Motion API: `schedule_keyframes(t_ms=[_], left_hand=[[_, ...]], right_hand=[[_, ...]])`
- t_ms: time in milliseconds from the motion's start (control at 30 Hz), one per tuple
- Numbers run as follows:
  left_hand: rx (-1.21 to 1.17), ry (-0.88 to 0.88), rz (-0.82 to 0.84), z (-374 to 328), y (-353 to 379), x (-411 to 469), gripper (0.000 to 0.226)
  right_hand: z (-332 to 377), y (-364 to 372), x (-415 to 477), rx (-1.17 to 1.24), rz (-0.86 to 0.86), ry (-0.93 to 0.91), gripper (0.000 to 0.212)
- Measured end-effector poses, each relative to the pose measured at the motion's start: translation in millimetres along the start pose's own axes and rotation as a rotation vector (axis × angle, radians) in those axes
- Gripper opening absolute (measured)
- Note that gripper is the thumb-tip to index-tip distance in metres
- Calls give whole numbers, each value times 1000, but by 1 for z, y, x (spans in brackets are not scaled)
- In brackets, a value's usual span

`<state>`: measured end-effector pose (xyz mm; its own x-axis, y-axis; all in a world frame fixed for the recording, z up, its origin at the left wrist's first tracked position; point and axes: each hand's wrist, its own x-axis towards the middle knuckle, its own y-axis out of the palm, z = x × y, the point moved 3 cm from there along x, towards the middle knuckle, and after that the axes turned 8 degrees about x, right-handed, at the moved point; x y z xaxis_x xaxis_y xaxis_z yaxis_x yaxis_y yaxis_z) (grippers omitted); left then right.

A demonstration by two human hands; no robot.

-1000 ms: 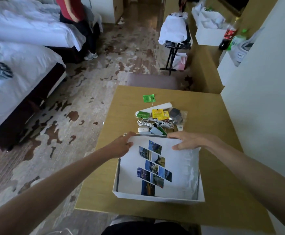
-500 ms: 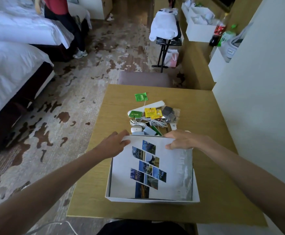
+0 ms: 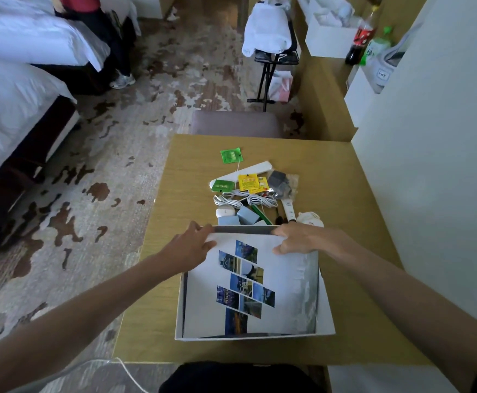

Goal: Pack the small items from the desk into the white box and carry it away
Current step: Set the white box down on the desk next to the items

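An open white box [image 3: 255,335] sits on the near half of the wooden desk [image 3: 339,194]. A white booklet [image 3: 285,282] printed with small blue photo tiles lies inside it, tilted up at the far end. My left hand [image 3: 193,245] grips the booklet's far left corner and my right hand [image 3: 302,239] grips its far right corner. Beyond the box lies a heap of small items: green packets [image 3: 230,156], yellow sachets [image 3: 248,182], a coiled white cable [image 3: 246,200], a grey pouch [image 3: 280,182], pale blue blocks [image 3: 246,215] and a white stick [image 3: 260,169].
A brown chair [image 3: 234,127] stands at the desk's far edge. A white wall [image 3: 435,165] runs along the right. Beds [image 3: 13,92] are on the left, with a standing person [image 3: 109,38] beside them. A luggage rack [image 3: 271,49], another white box [image 3: 328,41] and bottles [image 3: 362,38] stand at the back.
The view has tilted down and the scene has shifted in frame. Both hands stay on the booklet's far edge, and a grey strip of the box's far wall now shows above it.
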<state>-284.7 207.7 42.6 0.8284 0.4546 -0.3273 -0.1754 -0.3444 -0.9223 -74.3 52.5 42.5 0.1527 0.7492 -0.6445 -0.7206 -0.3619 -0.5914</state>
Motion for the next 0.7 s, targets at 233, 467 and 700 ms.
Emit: schedule_keyframes(t_ms=[233, 467, 700], left_hand=[[96, 48, -5, -4, -2, -10, 47], [409, 137, -44, 1, -7, -3, 32], [691, 249, -90, -17, 17, 6, 33]], right_hand=[[1, 3, 2, -224, -70, -53, 24], [-2, 23, 3, -291, -251, -117, 4], [-6, 46, 5, -379, -420, -144, 42]])
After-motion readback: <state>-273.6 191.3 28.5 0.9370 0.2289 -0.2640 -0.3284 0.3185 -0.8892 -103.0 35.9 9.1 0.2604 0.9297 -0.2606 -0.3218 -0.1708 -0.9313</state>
